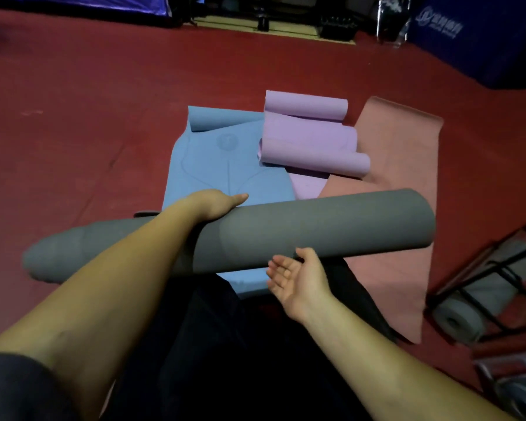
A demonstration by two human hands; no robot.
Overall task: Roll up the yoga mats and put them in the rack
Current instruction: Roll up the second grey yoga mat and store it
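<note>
your grey mat (316, 229) is rolled and off the floor, long axis running left-right across your body, right end tilted a bit up and away from you, left end lower and nearer your left side. it hangs above the blue mat (222, 165) and the edge of the pink mat (407, 177).

left hand (216, 205) comes over the top at about mid-roll, thumb out toward the far side; fingers go down behind the roll so i can't see them, but it looks like it's gripping the roll & carrying the weight. right hand (298, 275) is palm up, fingers apart and loose, just under the near lower edge of the roll, thumb touching or almost touching it. not clamped on anything.

what matters now: the rack (504, 287) is low on your right, w/ a grey rolled mat (474, 302) already lying in it, its axis running diagonal, near end toward you. your roll's right end is the end closer to the rack, and your right hand is the nearer hand. so imo the roll needs to swing so its axis lines up w/ the one in the rack, right end leading.

still flat or half rolled on the red floor (88, 117): blue, pink, plus the purple mat (307, 138) curled at both ends on top of them.
</note>
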